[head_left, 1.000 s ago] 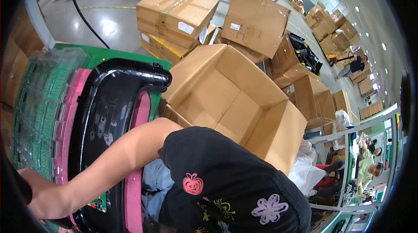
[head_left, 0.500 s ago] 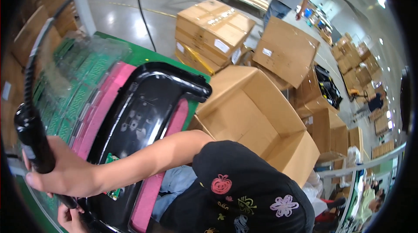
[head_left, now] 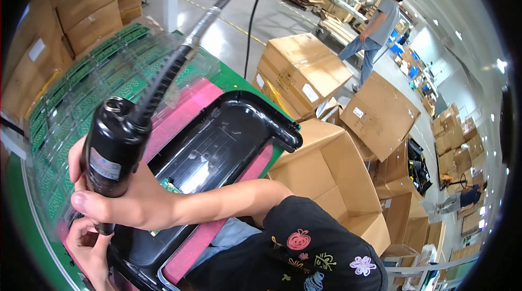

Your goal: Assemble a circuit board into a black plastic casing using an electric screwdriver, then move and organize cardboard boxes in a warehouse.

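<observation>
My right hand [head_left: 138,198] is wrapped round a black electric screwdriver [head_left: 117,147], which stands nearly upright with a cable running from its top. Just below, my left hand [head_left: 89,247] has its thumb and fingers drawn together by the driver's lower end; what they hold, if anything, is hidden. Under my right forearm lies a long black plastic housing [head_left: 228,122]. Inside it sits a small green circuit board [head_left: 170,186], partly covered by my arm. Pink foam [head_left: 187,105] shows along both long sides of the housing.
Clear trays of green circuit boards [head_left: 103,81] cover the left of the green table. An open carton [head_left: 326,177] stands on the right, a closed carton [head_left: 304,68] beyond it. Farther off, a person [head_left: 375,30] in a grey shirt is on the floor.
The view has shifted, so the table and housing appear farther right. My right hand and the screwdriver have moved right in the picture. The person in grey now shows in full.
</observation>
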A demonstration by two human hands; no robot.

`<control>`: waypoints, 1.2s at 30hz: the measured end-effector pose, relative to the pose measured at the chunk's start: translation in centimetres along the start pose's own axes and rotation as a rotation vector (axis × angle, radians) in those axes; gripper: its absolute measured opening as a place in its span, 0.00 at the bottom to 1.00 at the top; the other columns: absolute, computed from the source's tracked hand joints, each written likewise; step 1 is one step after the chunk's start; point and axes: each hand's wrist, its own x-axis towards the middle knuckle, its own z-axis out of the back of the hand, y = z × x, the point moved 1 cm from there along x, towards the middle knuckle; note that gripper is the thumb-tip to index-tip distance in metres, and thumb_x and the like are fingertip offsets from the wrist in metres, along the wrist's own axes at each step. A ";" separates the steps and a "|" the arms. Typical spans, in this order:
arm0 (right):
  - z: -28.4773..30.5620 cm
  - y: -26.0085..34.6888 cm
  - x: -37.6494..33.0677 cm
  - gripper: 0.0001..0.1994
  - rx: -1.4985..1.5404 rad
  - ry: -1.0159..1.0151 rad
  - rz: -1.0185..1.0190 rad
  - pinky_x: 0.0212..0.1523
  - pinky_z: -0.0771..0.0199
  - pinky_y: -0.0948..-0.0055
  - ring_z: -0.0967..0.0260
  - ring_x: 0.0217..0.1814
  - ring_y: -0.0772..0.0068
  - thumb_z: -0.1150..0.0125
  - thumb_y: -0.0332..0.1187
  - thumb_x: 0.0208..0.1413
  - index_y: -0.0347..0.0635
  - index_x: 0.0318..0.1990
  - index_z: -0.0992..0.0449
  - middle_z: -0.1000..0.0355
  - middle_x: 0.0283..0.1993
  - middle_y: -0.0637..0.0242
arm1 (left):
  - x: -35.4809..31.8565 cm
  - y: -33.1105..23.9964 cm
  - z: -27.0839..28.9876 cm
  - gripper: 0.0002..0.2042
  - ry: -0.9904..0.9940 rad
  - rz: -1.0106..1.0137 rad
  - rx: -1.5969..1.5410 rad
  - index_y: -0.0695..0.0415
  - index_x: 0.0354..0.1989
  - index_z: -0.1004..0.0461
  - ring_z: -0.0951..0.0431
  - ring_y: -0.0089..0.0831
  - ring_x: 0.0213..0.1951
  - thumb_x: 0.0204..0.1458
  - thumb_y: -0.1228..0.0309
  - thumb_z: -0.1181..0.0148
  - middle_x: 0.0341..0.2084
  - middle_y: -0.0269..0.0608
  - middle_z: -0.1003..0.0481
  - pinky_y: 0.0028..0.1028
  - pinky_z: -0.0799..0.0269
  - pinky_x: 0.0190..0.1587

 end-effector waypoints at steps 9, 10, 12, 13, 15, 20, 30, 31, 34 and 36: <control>0.2 0.8 0.1 0.12 -0.123 0.098 0.001 0.31 0.36 0.80 0.36 0.29 0.83 0.37 0.28 0.44 0.37 0.35 0.34 0.35 0.26 0.69 | 0.2 1.0 -0.8 0.10 0.070 -0.030 -0.008 0.64 0.37 0.30 0.27 0.21 0.32 0.44 0.84 0.43 0.29 0.35 0.26 0.20 0.31 0.36; 0.2 1.0 0.0 0.12 -0.120 0.099 -0.002 0.31 0.36 0.80 0.36 0.29 0.83 0.37 0.28 0.44 0.37 0.35 0.34 0.35 0.26 0.69 | 0.3 0.8 -1.2 0.10 0.067 -0.028 -0.008 0.64 0.37 0.30 0.27 0.21 0.32 0.44 0.84 0.43 0.29 0.35 0.26 0.20 0.31 0.36; -0.1 0.5 -0.1 0.12 -0.070 0.082 -0.088 0.31 0.36 0.80 0.36 0.29 0.83 0.37 0.28 0.43 0.37 0.34 0.33 0.34 0.26 0.69 | -0.3 0.4 -1.3 0.11 -0.018 -0.023 0.034 0.66 0.33 0.28 0.30 0.18 0.29 0.40 0.81 0.36 0.25 0.31 0.28 0.18 0.34 0.32; 0.1 0.4 0.0 0.12 -0.070 0.101 -0.084 0.30 0.36 0.80 0.36 0.28 0.82 0.37 0.28 0.44 0.37 0.34 0.33 0.34 0.26 0.69 | -0.4 0.6 -1.0 0.10 -0.027 -0.018 0.050 0.65 0.32 0.28 0.29 0.18 0.28 0.39 0.81 0.37 0.23 0.32 0.28 0.18 0.34 0.31; 0.0 0.4 -0.1 0.13 -0.086 0.129 -0.083 0.29 0.35 0.79 0.36 0.27 0.81 0.38 0.27 0.44 0.37 0.37 0.34 0.33 0.26 0.68 | -0.9 0.4 -1.1 0.09 -0.038 -0.031 0.050 0.64 0.29 0.29 0.27 0.22 0.27 0.37 0.82 0.37 0.22 0.35 0.27 0.20 0.32 0.31; 0.7 0.4 -0.8 0.16 0.023 0.186 -0.123 0.28 0.34 0.73 0.36 0.24 0.75 0.39 0.29 0.49 0.44 0.44 0.38 0.36 0.23 0.69 | -0.3 -0.8 -1.1 0.09 0.131 -0.139 0.132 0.64 0.28 0.28 0.25 0.24 0.27 0.37 0.82 0.36 0.24 0.38 0.25 0.22 0.29 0.32; 2.2 0.6 -0.5 0.19 0.046 0.254 -0.073 0.38 0.41 0.68 0.39 0.24 0.75 0.39 0.42 0.51 0.51 0.47 0.38 0.36 0.23 0.73 | 0.4 0.3 -1.5 0.09 0.186 -0.122 -0.143 0.63 0.34 0.26 0.23 0.23 0.33 0.43 0.83 0.36 0.29 0.38 0.23 0.22 0.26 0.37; 2.2 0.4 -0.5 0.19 0.058 0.277 -0.072 0.38 0.42 0.68 0.39 0.24 0.76 0.39 0.42 0.51 0.51 0.47 0.38 0.36 0.23 0.73 | 0.4 0.2 -1.3 0.09 0.191 -0.103 -0.134 0.63 0.35 0.26 0.23 0.23 0.33 0.43 0.83 0.37 0.28 0.38 0.23 0.22 0.26 0.37; 2.3 0.5 -0.5 0.19 0.066 0.317 -0.066 0.38 0.42 0.69 0.38 0.25 0.76 0.39 0.42 0.51 0.51 0.47 0.38 0.36 0.23 0.73 | 0.3 0.4 -1.4 0.09 0.199 -0.125 -0.100 0.63 0.35 0.26 0.22 0.24 0.33 0.43 0.83 0.37 0.27 0.39 0.23 0.23 0.25 0.38; 1.9 0.5 -0.7 0.19 0.067 0.338 -0.062 0.38 0.43 0.69 0.38 0.25 0.76 0.38 0.41 0.51 0.51 0.47 0.38 0.35 0.24 0.73 | 0.2 0.4 -1.4 0.09 0.189 -0.173 -0.084 0.64 0.35 0.26 0.21 0.25 0.33 0.44 0.83 0.38 0.27 0.39 0.23 0.23 0.25 0.38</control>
